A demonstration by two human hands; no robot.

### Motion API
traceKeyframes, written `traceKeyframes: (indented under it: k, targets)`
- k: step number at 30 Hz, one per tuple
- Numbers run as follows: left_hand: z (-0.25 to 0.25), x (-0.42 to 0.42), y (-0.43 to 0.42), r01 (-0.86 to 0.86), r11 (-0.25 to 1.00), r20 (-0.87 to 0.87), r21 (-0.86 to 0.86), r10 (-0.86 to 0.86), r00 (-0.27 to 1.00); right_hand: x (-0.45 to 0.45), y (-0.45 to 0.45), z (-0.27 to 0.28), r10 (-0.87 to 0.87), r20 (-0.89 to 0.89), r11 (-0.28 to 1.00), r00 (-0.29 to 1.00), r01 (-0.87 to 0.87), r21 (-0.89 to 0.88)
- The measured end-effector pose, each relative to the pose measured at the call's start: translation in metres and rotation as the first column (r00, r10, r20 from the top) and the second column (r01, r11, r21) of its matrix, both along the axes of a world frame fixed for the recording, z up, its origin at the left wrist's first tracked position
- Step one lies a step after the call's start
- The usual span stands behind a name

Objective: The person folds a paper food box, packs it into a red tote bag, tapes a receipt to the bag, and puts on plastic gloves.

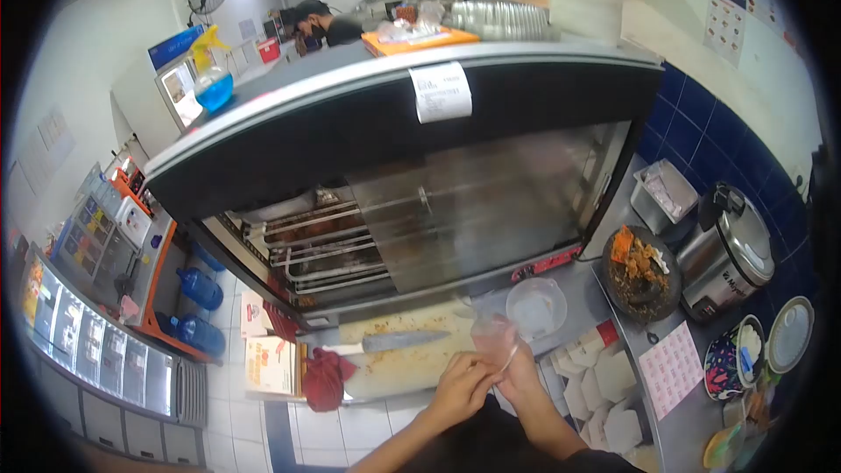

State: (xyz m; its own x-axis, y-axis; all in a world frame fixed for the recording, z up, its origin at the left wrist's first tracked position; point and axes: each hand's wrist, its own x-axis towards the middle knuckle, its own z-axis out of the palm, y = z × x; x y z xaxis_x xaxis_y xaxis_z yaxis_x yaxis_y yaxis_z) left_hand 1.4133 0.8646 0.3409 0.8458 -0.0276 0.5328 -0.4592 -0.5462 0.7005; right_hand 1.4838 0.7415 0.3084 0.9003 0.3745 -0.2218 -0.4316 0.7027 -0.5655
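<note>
My left hand (462, 387) and my right hand (523, 377) meet at the front of the counter, fingers pinched together. Between them they hold a thin, translucent, pinkish piece of plastic (496, 339); whether it is a bag or a glove I cannot tell. Left of my hands, a large knife (407, 341) lies on a stained, pale cutting board (378, 376). Just beyond my right hand stands a round clear plastic tub (536, 308). A crumpled dark red cloth (327, 377) sits at the board's left end.
A glass-fronted food cabinet (289, 144) with racks fills the space ahead. To the right are a dark bowl (644, 293) of food scraps, a steel cooker (727, 254) and a pink printed sheet (671, 370). White cartons (600, 385) stand below. Another person (326, 26) works at the back.
</note>
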Motion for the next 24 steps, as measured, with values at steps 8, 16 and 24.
traceKeyframes:
  k: [8,16,24]
  targets:
    - [-0.008,0.019,-0.048,0.146,0.984,0.032,-0.104,-0.143,0.989,0.023,-0.044,-0.034,0.153,0.186,0.792,0.971,-0.008,-0.610]
    - [0.002,0.042,-0.079,0.148,0.989,0.099,0.015,-0.149,0.984,0.040,-0.072,-0.032,0.192,0.139,0.940,0.971,-0.223,0.258]
    - [0.006,0.063,-0.076,-0.225,0.885,-0.148,-0.408,0.179,0.973,0.030,-0.062,-0.026,0.460,0.471,0.638,0.753,0.089,-0.765]
